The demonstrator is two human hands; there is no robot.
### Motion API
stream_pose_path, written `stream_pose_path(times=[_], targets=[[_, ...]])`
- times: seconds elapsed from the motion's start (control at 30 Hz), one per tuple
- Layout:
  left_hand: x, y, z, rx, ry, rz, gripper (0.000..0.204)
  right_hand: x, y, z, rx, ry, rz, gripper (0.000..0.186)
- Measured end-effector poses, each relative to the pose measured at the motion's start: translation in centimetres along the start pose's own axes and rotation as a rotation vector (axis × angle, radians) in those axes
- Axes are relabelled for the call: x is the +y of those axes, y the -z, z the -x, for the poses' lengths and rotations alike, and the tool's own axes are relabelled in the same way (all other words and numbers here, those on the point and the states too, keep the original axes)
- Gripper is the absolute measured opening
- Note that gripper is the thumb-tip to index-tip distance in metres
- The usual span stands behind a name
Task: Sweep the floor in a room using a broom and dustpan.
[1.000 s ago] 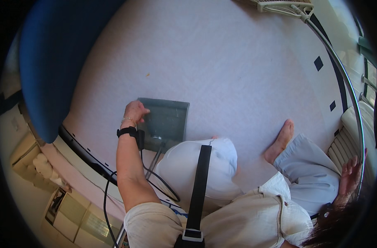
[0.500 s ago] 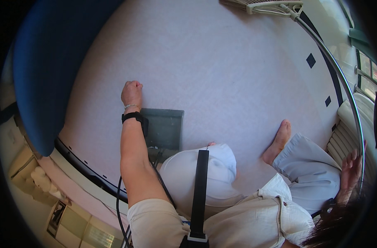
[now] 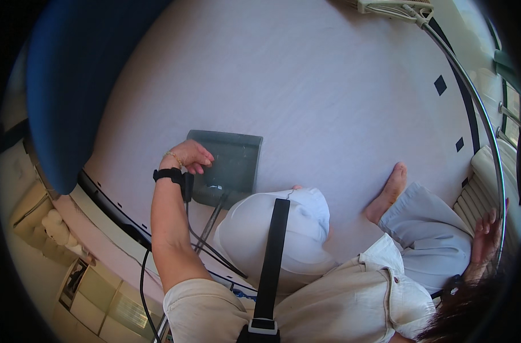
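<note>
My left hand (image 3: 193,155) is over the grey-green dustpan (image 3: 237,160), near its left side. Its fingers are bunched in a pinch, and whatever they may hold is too small to make out. The dustpan lies on the floor with its long handle (image 3: 216,216) running back beside my bent knee. At the far right, my right hand (image 3: 487,235) is at the metal pole of a broom (image 3: 479,94), with a fingertip showing on the pole's other side. The broom's pale head (image 3: 395,8) is at the top right, partly cut off by the picture's edge.
A large dark blue panel (image 3: 72,97) stands at the left. My bare foot (image 3: 388,191) is on the pale floor (image 3: 306,97). Black cables (image 3: 206,243) hang by my left arm. Shelves (image 3: 109,303) and a white plush toy (image 3: 57,228) are at lower left.
My left hand has come back from the floor beyond the dustpan to a place over the pan, its fist loosening into a pinch. More of the dustpan and its handle now shows.
</note>
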State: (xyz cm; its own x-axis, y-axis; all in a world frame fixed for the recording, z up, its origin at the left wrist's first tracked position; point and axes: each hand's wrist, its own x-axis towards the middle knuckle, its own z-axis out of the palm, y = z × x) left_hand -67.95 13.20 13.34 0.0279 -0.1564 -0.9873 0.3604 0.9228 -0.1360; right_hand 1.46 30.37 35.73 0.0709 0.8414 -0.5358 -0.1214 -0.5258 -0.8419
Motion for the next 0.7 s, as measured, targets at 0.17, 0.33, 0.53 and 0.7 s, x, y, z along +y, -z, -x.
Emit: stream_pose_path(times=[0.17, 0.33, 0.53, 0.7], targets=[[-2.1, -1.3, -0.4, 0.254, 0.086, -0.065, 0.008, 0.2, 0.8, -0.2, 0.009, -0.01, -0.02, 0.065], [1.6, -2.3, -1.0, 0.562, -0.194, -0.124, 0.021, 0.0, -0.4, 0.7, -0.029, -0.044, -0.116, 0.066], [15.1, -3.6, -1.8, 0.824, -0.857, -0.636, 0.014, 1.1, -2.7, 0.1, 0.036, 0.033, 0.001, 0.064], [28.2, -7.1, -3.3, 0.895, -1.039, -0.678, 0.01, 0.9, -4.2, 0.5, 0.116, 0.041, 0.015, 0.063]])
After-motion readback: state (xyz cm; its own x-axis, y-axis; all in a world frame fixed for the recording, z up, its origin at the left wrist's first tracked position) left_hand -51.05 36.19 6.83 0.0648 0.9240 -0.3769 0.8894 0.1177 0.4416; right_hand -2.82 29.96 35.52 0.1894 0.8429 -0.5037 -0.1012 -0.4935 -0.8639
